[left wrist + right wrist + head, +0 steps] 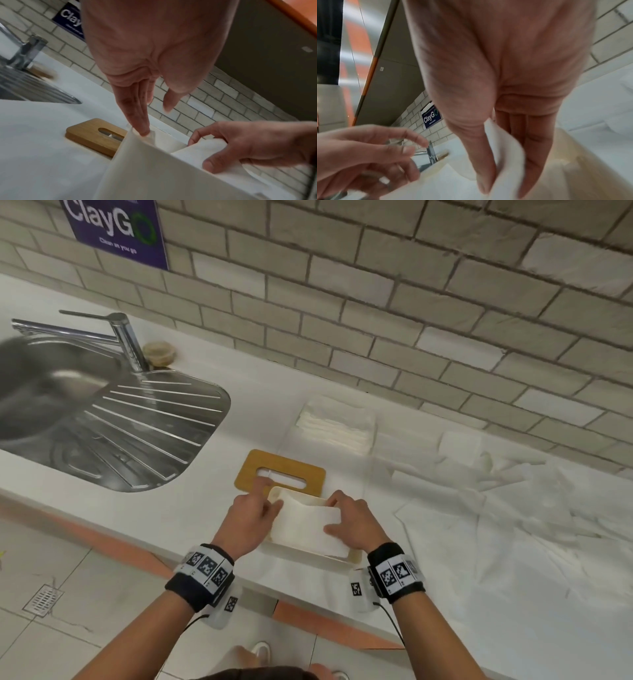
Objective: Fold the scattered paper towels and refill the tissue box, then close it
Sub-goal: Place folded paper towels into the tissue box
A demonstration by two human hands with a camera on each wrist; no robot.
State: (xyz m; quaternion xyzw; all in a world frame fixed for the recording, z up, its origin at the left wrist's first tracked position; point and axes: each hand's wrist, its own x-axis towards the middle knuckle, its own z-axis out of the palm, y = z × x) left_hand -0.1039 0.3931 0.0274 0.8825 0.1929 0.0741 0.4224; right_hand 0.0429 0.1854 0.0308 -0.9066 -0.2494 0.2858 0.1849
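Note:
A white tissue box stands open near the counter's front edge, with a folded paper towel lying in its mouth. My right hand pinches the towel's right end between thumb and fingers, which the right wrist view shows as the right hand closed on the folded paper towel. My left hand is at the box's left end. In the left wrist view its straight fingers press the towel down inside the box wall. The wooden slotted lid lies flat just behind the box.
A stack of folded towels sits by the brick wall behind the lid. Loose unfolded towels cover the counter to the right. A steel sink with a faucet lies to the left.

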